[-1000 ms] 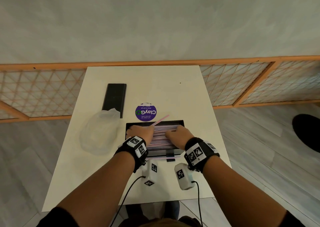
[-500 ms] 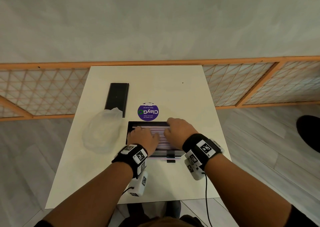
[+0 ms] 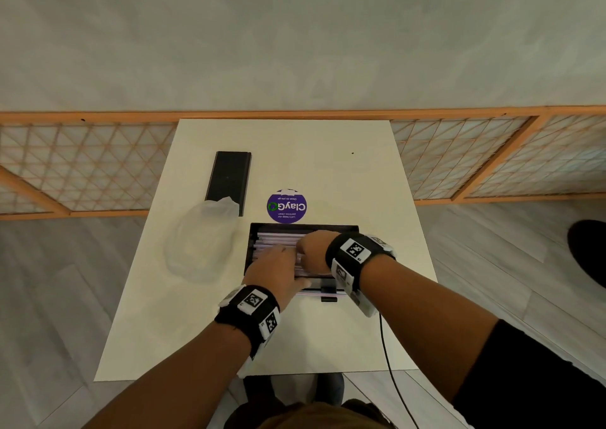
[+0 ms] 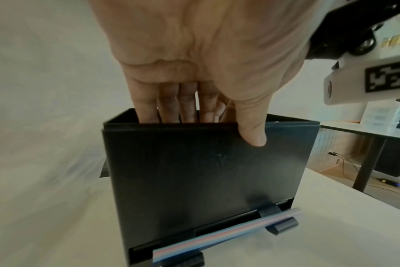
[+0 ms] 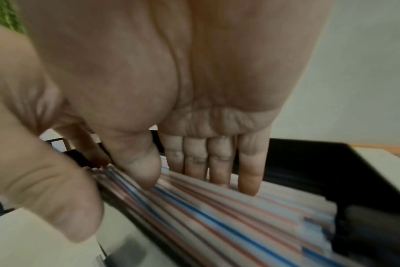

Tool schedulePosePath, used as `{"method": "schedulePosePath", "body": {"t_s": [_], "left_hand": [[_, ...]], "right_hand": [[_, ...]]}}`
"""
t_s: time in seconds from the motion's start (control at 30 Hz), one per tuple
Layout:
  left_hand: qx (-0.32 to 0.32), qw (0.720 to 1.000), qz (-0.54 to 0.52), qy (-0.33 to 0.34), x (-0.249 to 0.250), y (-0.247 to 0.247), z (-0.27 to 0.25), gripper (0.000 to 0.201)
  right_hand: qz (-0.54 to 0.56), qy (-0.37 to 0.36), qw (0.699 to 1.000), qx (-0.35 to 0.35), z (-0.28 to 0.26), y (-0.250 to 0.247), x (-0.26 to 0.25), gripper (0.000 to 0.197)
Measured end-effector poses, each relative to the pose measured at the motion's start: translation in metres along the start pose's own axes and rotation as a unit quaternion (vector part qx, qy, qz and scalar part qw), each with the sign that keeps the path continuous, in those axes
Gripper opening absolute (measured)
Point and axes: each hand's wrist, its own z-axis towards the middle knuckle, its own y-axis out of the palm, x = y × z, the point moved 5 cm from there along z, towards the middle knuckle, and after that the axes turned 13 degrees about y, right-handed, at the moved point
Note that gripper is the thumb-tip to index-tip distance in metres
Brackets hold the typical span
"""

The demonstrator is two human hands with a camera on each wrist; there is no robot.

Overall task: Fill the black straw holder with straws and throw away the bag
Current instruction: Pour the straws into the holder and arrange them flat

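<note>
Filling stage judged nearly complete. Rectangular black plastic straw holder stands open-topped on the white rectangular table, near its front edge, loaded with a layer of striped pink, blue and white drinking straws lying lengthwise. Two or three straws visible in the dispensing slot at the base of the front panel in the left wrist view.

Left hand: fingers straight and close together, dipped inside the holder; thumb pressed flat on the outside of the front wall. Nothing gripped.

Right hand: fingers extended, tips resting on top of the straw pile, thumb touching the straws beside them. No pinch discernible; appears to be levelling the pile.

Crumpled clear plastic bag lies on the table just left of the holder, apparently empty, its far end overlapping a flat black rectangular lid. Round purple sticker sits just behind the holder.

Remaining, as judged: finish settling the straws, possibly refit the lid, then collect the bag and discard it. No waste bin in view.
</note>
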Motion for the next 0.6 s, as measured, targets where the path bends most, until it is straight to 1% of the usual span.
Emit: {"method": "schedulePosePath", "body": {"t_s": [0.13, 0.2, 0.27, 0.37, 0.5, 0.6], "left_hand": [[0.009, 1.000, -0.005, 0.016, 0.000, 0.000, 0.000, 0.053], [0.010, 0.999, -0.025, 0.023, 0.002, 0.000, -0.001, 0.053], [0.006, 0.999, -0.047, 0.025, 0.003, -0.003, -0.001, 0.051], [-0.001, 0.998, -0.055, 0.027, 0.001, -0.009, 0.002, 0.048], [-0.007, 0.999, -0.036, 0.029, 0.001, -0.013, 0.003, 0.050], [-0.003, 0.999, -0.029, 0.024, 0.001, -0.013, 0.005, 0.053]], "right_hand": [[0.049, 0.005, 0.998, -0.024, 0.004, 0.010, -0.003, 0.038], [0.039, 0.003, 0.997, -0.062, 0.006, 0.015, -0.003, 0.041], [0.040, 0.003, 0.996, -0.085, 0.004, 0.014, -0.005, 0.048], [0.034, 0.008, 0.995, -0.094, 0.003, 0.009, -0.005, 0.057], [0.070, 0.012, 0.992, -0.101, 0.007, 0.008, -0.004, 0.063], [0.083, -0.007, 0.990, -0.112, 0.000, 0.002, -0.006, 0.058]]}}
